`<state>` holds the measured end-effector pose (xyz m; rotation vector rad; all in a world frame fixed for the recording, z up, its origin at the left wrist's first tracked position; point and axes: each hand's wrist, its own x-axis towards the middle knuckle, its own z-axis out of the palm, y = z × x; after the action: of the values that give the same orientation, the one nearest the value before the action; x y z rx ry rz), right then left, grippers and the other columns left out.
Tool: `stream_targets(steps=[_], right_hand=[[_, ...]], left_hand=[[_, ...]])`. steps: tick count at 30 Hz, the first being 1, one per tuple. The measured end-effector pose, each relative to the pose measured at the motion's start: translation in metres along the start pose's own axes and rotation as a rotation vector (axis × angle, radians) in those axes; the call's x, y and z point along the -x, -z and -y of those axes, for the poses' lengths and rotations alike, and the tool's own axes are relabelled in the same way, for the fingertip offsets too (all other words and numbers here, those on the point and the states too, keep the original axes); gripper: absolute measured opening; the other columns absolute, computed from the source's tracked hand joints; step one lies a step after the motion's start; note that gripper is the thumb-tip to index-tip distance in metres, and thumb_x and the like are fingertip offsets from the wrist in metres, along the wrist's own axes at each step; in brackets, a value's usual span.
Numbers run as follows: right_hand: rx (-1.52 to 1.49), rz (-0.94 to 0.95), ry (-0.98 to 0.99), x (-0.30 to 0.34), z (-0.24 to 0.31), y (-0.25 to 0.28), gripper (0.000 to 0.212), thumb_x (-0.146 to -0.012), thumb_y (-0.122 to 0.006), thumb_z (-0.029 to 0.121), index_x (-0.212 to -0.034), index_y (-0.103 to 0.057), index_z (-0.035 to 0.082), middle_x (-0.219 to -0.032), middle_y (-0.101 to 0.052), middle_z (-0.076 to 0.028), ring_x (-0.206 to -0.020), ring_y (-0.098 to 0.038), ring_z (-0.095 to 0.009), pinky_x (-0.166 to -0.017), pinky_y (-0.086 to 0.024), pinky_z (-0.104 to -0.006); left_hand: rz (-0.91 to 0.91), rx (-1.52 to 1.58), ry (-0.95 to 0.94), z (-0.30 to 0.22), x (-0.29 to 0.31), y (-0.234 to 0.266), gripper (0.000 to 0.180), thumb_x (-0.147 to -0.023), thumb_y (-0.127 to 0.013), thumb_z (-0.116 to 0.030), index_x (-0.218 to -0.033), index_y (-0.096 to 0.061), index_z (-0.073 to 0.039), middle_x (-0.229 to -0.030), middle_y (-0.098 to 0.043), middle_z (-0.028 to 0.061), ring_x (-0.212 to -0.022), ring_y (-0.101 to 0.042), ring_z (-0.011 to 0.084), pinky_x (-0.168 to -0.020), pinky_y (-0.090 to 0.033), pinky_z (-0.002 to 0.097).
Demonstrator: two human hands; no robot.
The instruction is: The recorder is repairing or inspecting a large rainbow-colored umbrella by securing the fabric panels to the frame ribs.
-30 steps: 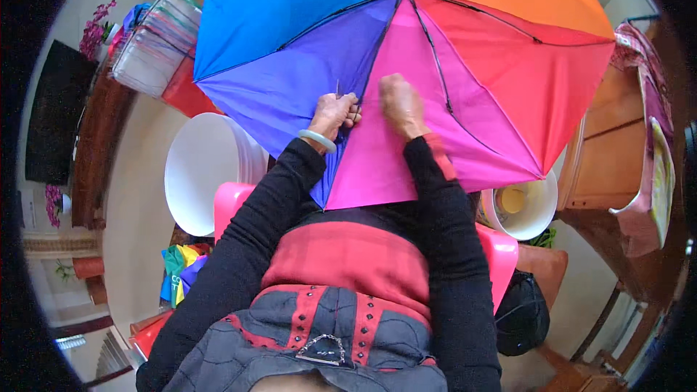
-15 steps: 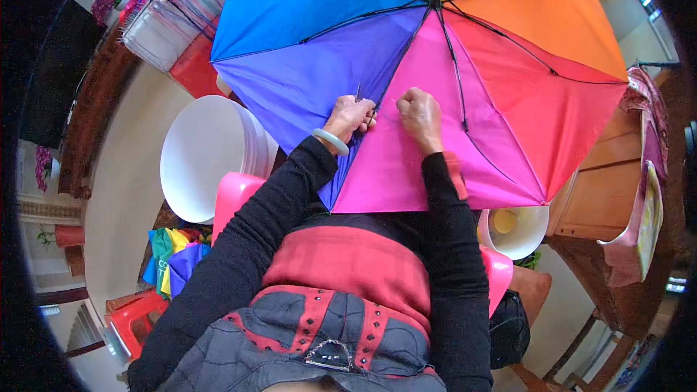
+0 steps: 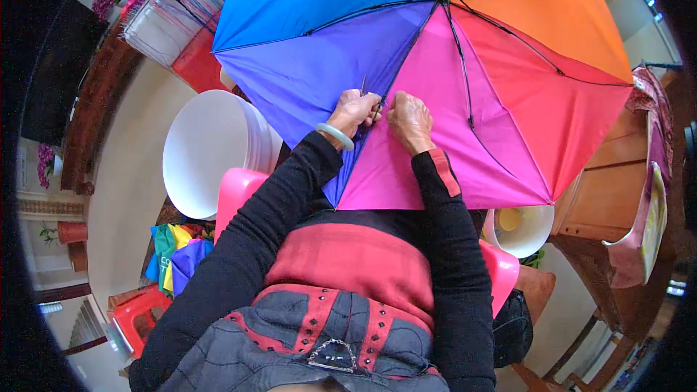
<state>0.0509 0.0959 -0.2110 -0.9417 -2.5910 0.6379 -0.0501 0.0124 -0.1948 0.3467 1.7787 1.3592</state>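
A rainbow-coloured umbrella (image 3: 501,116) lies spread open in front of me, its inner side with the black ribs facing me. My left hand (image 3: 356,114), a pale bangle (image 3: 335,136) at its wrist, is closed on a black umbrella rib (image 3: 394,80) at the seam between the purple and pink panels. From the same hand a thin, dark pointed blade (image 3: 364,86) sticks up; its kind is unclear. My right hand (image 3: 411,122) is closed just right of that rib, over the pink panel. Whatever its fingers pinch is hidden or too fine to see.
A large white bucket (image 3: 207,156) stands at the left, beside a pink chair (image 3: 238,192). Folded colourful cloth (image 3: 178,254) lies below it, near a red stool (image 3: 138,316). A white container (image 3: 526,232) and wooden furniture (image 3: 606,181) are at the right.
My right hand has moved left and slightly down, closer to the rib and my left hand. The left hand keeps its grip; the whole view has shifted slightly.
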Motion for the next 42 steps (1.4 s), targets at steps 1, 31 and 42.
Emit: stream_targets(steps=[1,31,42], right_hand=[[-0.024,-0.016,-0.008,-0.001,-0.001,-0.003,0.011,-0.073,-0.049,0.012,-0.074,-0.054,0.003,-0.074,-0.059,-0.020,-0.071,-0.058,-0.037,-0.061,-0.045,-0.0469],[-0.679,0.202,-0.296,0.001,-0.018,0.007,0.015,-0.069,-0.052,0.011,-0.072,-0.058,-0.002,-0.065,-0.060,-0.019,-0.059,-0.061,-0.028,-0.057,-0.048,-0.0369],[-0.812,0.192,-0.303,0.004,-0.019,0.004,0.015,-0.072,-0.053,0.011,-0.071,-0.057,-0.003,-0.056,-0.057,-0.014,-0.047,-0.059,-0.021,-0.043,-0.046,-0.0334]], left_hand=[[0.006,0.005,-0.008,0.002,-0.001,0.001,0.020,-0.080,-0.054,-0.017,-0.070,-0.056,0.000,-0.062,-0.055,0.0057,-0.050,-0.051,0.0111,-0.041,-0.037,0.0226],[-0.068,0.155,-0.081,0.004,0.009,-0.001,0.027,-0.084,-0.046,-0.020,-0.076,-0.054,0.005,-0.069,-0.061,0.0137,-0.051,-0.058,0.0160,-0.041,-0.043,0.0218],[-0.002,0.162,-0.060,0.005,0.004,0.004,0.025,-0.084,-0.048,-0.020,-0.081,-0.054,0.005,-0.072,-0.061,0.0133,-0.054,-0.060,0.0167,-0.042,-0.045,0.0213]])
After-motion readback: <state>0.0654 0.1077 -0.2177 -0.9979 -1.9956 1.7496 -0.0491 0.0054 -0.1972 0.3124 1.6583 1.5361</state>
